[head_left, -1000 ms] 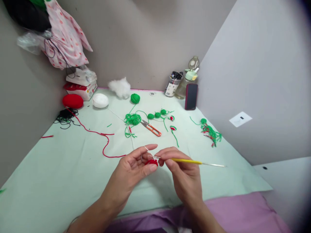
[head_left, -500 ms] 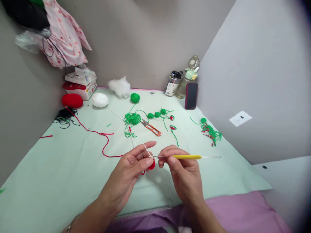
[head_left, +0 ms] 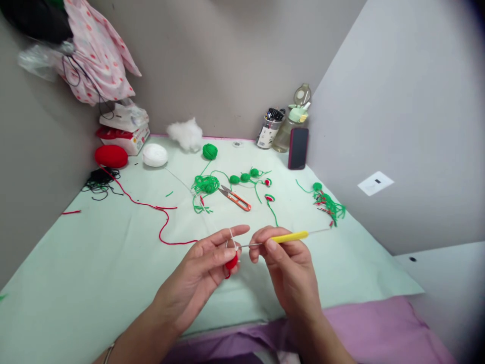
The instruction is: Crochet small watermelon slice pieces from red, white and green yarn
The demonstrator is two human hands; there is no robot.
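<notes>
My left hand [head_left: 206,263] pinches a small red crochet piece [head_left: 231,262] between thumb and fingers, with white yarn looped over the stretched index finger. My right hand [head_left: 285,258] grips a yellow-handled crochet hook [head_left: 288,237], its metal tip meeting the red piece at my left fingertips. Both hands hover low over the pale green table cover [head_left: 94,263], near its front edge. A white strand runs from my left hand back toward the white yarn ball [head_left: 155,154].
Orange snips [head_left: 237,198], green yarn bits [head_left: 206,185], small green crochet balls [head_left: 245,177] and a green scrap pile [head_left: 329,204] lie mid-table. Red yarn ball [head_left: 111,156], white stuffing [head_left: 185,134], green ball [head_left: 209,150], jar [head_left: 267,132], bottle [head_left: 293,124] and phone [head_left: 298,148] stand at the back.
The hook's handle end has tilted upward and the hook slid slightly left. The red piece has dropped a little lower under my left fingers. Both hands stay in the same spot.
</notes>
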